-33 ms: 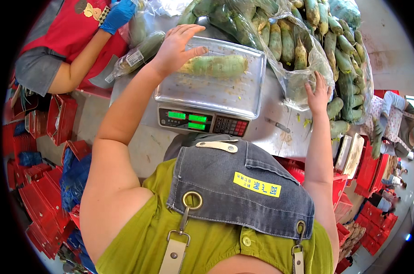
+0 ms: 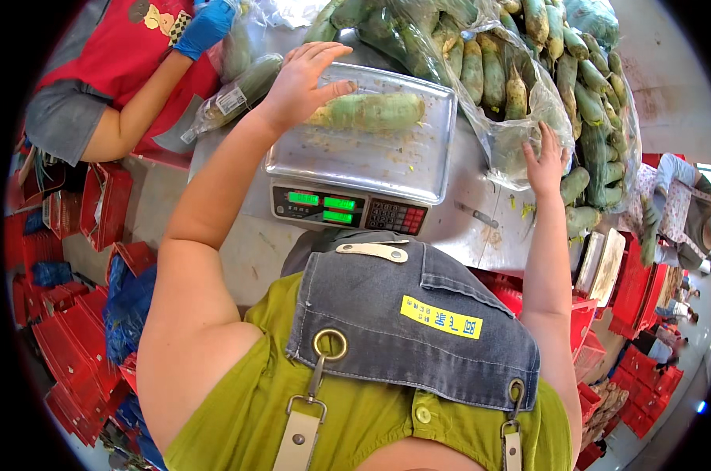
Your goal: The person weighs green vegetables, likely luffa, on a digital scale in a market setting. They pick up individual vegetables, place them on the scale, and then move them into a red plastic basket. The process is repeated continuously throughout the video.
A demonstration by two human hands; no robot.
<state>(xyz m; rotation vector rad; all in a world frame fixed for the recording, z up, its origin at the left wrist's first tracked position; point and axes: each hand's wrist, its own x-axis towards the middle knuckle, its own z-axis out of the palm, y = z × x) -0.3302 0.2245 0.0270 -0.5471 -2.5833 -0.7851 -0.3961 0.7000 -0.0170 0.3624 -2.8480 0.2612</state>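
A green radish (image 2: 375,112) ran crosswise, rightward from the nearer left hand (image 2: 302,86), grip unclenched; right hand (image 2: 545,163) likewise.

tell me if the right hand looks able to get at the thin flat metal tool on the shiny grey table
Probably yes: the bare right hand is close by and nothing lies over the metal tool; it would likely just have to leave the clear plastic bag.
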